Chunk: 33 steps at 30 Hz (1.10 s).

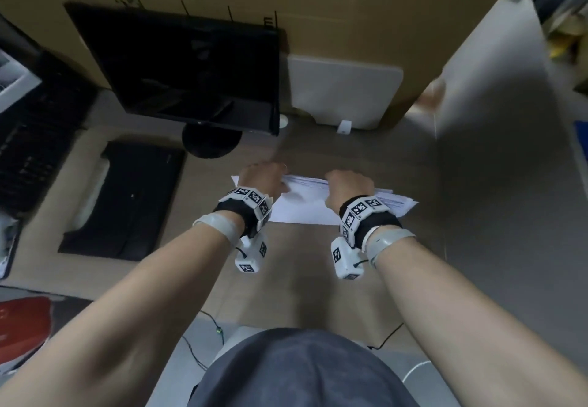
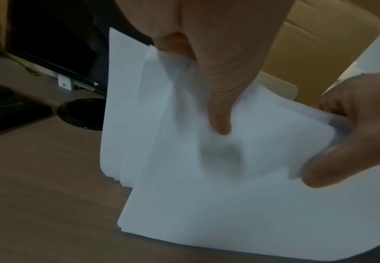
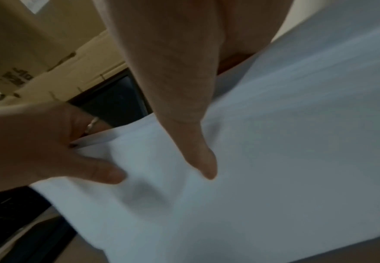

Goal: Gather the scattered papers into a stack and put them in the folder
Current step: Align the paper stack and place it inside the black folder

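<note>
A bundle of white papers (image 1: 302,207) stands on its lower edge on the brown desk (image 1: 318,263), its sheets unevenly offset. My left hand (image 1: 262,179) grips its top left, thumb (image 2: 220,117) on the near face and fingers behind. My right hand (image 1: 348,185) grips the top right the same way, thumb (image 3: 203,160) on the front sheet. In the left wrist view the papers (image 2: 207,195) touch the desk, with the right hand (image 2: 353,135) at their right. In the right wrist view the left hand (image 3: 49,151) pinches the papers (image 3: 285,178). A black folder (image 1: 127,202) lies flat on the left.
A dark monitor (image 1: 184,66) on a round base stands behind the folder. A black keyboard (image 1: 31,139) lies at the far left. A white board-like sheet (image 1: 343,88) leans on the cardboard wall at the back. A grey partition (image 1: 496,152) bounds the right.
</note>
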Motion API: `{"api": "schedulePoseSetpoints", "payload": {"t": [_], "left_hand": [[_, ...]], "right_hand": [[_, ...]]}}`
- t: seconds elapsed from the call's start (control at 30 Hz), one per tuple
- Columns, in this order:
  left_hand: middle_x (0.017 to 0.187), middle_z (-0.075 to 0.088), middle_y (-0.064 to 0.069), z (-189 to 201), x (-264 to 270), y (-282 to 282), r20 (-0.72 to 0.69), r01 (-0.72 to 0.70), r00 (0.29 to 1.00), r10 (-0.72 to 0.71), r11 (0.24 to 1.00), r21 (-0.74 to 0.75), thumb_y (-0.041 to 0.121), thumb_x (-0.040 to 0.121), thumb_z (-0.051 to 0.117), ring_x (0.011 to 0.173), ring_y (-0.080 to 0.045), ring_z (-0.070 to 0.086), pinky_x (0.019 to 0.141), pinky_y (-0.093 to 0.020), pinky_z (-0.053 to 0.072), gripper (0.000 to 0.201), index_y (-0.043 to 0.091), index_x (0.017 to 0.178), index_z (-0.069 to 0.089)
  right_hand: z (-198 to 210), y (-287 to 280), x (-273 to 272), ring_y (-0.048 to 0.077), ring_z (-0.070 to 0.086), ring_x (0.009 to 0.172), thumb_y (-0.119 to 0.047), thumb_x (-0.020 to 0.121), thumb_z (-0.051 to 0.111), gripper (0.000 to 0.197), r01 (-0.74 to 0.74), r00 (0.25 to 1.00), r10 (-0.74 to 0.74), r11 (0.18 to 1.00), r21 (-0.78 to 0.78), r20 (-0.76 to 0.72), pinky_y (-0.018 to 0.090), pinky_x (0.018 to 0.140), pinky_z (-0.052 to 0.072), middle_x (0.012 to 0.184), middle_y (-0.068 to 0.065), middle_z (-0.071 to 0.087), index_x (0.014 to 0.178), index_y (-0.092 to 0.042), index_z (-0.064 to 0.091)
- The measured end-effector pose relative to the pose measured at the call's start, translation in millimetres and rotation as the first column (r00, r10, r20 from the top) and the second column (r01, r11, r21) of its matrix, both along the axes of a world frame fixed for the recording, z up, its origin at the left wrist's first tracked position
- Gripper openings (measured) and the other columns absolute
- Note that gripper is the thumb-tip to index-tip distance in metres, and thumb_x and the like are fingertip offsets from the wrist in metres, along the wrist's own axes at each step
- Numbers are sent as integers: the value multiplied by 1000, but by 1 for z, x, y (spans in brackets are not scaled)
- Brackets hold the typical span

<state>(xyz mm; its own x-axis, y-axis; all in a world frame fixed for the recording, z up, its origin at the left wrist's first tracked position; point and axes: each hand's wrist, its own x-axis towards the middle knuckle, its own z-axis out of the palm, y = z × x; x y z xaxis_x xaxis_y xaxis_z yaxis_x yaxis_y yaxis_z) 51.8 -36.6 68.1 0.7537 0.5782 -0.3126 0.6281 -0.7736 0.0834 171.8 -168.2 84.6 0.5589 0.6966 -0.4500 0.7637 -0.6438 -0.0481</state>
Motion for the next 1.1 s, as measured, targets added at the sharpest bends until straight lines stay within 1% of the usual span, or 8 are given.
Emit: {"api": "schedulePoseSetpoints", "payload": {"t": [0.27, 0.37, 0.43, 0.6, 0.7, 0.83, 1.0, 1.1], "left_hand": [[102, 68, 1, 5, 2, 16, 82, 3, 997, -8, 998, 62, 33, 88, 56, 96, -27, 63, 73, -29, 44, 19, 26, 105, 60], [95, 68, -1, 16, 6, 22, 5, 118, 993, -119, 989, 87, 32, 87, 55, 86, -26, 63, 67, -29, 43, 27, 28, 113, 60], [98, 66, -5, 20, 12, 26, -67, 173, 983, -168, 982, 71, 30, 93, 52, 87, -27, 60, 69, -32, 44, 15, 21, 103, 59], [103, 65, -11, 14, 24, 17, -72, 182, 981, -181, 983, 5, 26, 95, 52, 94, -31, 62, 86, -40, 51, 18, 12, 104, 60], [99, 65, -10, 10, 21, 13, -70, 149, 987, -146, 987, 53, 29, 96, 53, 93, -32, 62, 82, -38, 50, 18, 13, 102, 59], [99, 67, -9, 7, 11, 21, -46, 143, 989, -140, 986, 80, 34, 97, 53, 94, -31, 63, 75, -34, 46, 19, 16, 99, 58], [127, 57, -4, 6, -5, 30, -141, 209, 972, -189, 967, 148, 31, 102, 45, 118, -27, 54, 94, -39, 47, 29, 21, 128, 54], [132, 54, 0, 15, -14, 28, -128, 186, 979, -160, 956, 227, 25, 104, 40, 120, -24, 53, 94, -36, 45, 31, 25, 133, 51]], "right_hand": [[13, 2, 10, 28, 65, 93, -13, 89, 55, 18, 138, 989, -137, 990, -26, 65, 32, 72, 45, 100, 5, 69, 97, -17, 69], [19, 7, 5, 28, 62, 86, -18, 89, 56, 15, 169, 983, -170, 985, 19, 63, 31, 70, 43, 100, 6, 69, 97, -18, 69], [16, 5, 4, 28, 60, 83, -22, 90, 58, 12, 231, 973, -231, 973, 31, 23, 31, 69, 42, 100, 6, 68, 95, -18, 68], [7, -15, -1, 26, 58, 76, -41, 85, 64, 22, 316, 948, -316, 949, -16, -31, 30, 67, 43, 82, 1, 62, 92, -19, 63], [8, -23, 3, 24, 61, 73, -42, 78, 72, 27, 344, 937, -346, 937, -55, -35, 30, 65, 45, 73, 0, 59, 84, -20, 58], [10, -33, 9, 26, 59, 73, -30, 80, 73, 17, 393, 919, -393, 919, -5, 17, 30, 67, 44, 78, 2, 59, 90, -19, 64], [16, -33, 13, 26, 63, 75, -40, 79, 73, 24, 405, 913, -404, 914, 20, -51, 31, 66, 46, 82, 2, 65, 83, -19, 62], [23, -30, 13, 25, 64, 74, -45, 78, 72, 27, 391, 920, -388, 920, 42, -60, 30, 66, 48, 82, 1, 65, 79, -21, 60]]}}
